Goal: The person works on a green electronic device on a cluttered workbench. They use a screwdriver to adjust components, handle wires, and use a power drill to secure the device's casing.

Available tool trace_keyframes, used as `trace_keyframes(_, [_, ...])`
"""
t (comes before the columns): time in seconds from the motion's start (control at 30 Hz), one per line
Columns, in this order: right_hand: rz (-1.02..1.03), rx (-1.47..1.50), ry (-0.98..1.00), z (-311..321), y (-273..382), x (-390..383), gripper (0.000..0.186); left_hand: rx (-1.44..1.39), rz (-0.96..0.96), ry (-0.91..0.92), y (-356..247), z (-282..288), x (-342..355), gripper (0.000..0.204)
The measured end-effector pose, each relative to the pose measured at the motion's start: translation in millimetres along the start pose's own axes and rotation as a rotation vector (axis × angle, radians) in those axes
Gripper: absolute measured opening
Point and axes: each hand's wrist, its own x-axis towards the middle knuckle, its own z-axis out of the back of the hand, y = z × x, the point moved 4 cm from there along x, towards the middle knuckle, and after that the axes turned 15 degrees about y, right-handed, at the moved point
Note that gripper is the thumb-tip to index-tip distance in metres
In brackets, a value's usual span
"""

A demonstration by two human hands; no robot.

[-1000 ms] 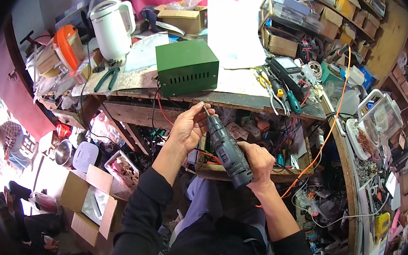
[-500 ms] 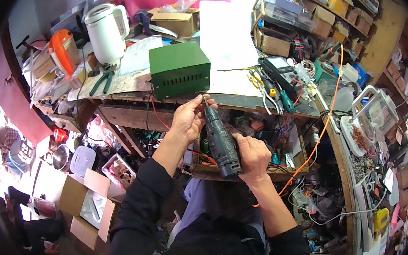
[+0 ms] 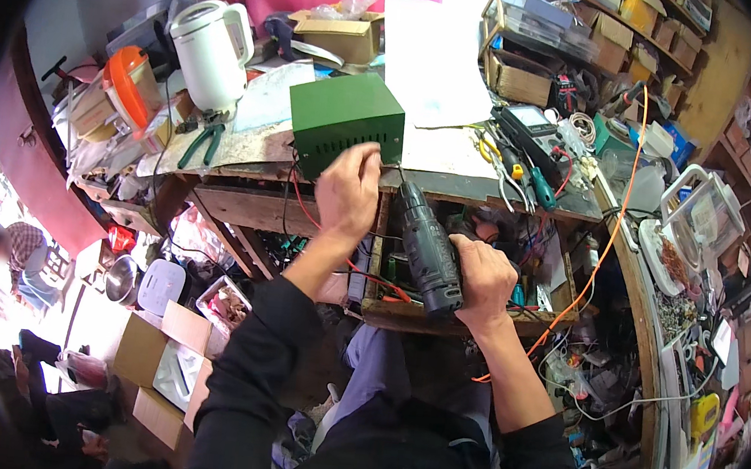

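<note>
My right hand (image 3: 482,279) grips a dark green cordless drill (image 3: 427,244), its nose pointing up toward the edge of the wooden workbench (image 3: 248,154). My left hand (image 3: 349,191) reaches forward with its fingertips against the front lower edge of a green metal box (image 3: 344,120) that stands on the bench. Red wires (image 3: 303,212) hang from under the box past my left wrist. The drill's tip is close to the box's right front corner; whether it touches is hidden.
A white electric kettle (image 3: 208,51) and green pliers (image 3: 196,143) sit left of the box. A multimeter (image 3: 530,127) and screwdrivers (image 3: 534,182) lie to the right. An open drawer (image 3: 476,317) of parts is below my hands. Cardboard boxes (image 3: 160,358) stand on the floor.
My left hand has moved up from the drill's nose to the green box's front edge. The drill has risen toward the bench edge with my right hand.
</note>
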Motion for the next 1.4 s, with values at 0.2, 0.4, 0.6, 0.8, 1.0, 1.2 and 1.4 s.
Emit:
trace_keyframes(0.2, [0.002, 0.018, 0.031, -1, 2, 5, 0.035, 1.124, -0.370, 0.273, -39, 27, 80, 0.075])
trace_keyframes(0.4, [-0.039, 0.023, 0.117, -15, 0, 3, 0.046, 1.020, -0.139, 0.696, -20, 14, 129, 0.082])
trace_keyframes(0.6, [-0.031, -0.022, 0.125, -13, 11, 6, 0.038, 1.020, -0.282, 0.685, -25, 15, 134, 0.067])
trace_keyframes(0.8, [-0.040, -0.047, 0.147, -25, 16, 12, 0.036, 0.995, -0.329, 0.688, -20, 20, 137, 0.064])
trace_keyframes(1.0, [-0.049, -0.038, 0.149, -35, 15, 17, 0.040, 0.990, -0.342, 0.691, -20, 20, 138, 0.062])
trace_keyframes(1.2, [-0.044, -0.053, 0.144, -39, 15, 18, 0.040, 0.973, -0.364, 0.682, -22, 23, 141, 0.057])
trace_keyframes(1.4, [-0.036, -0.048, 0.128, -39, 14, 19, 0.039, 0.966, -0.357, 0.695, -28, 24, 141, 0.058])
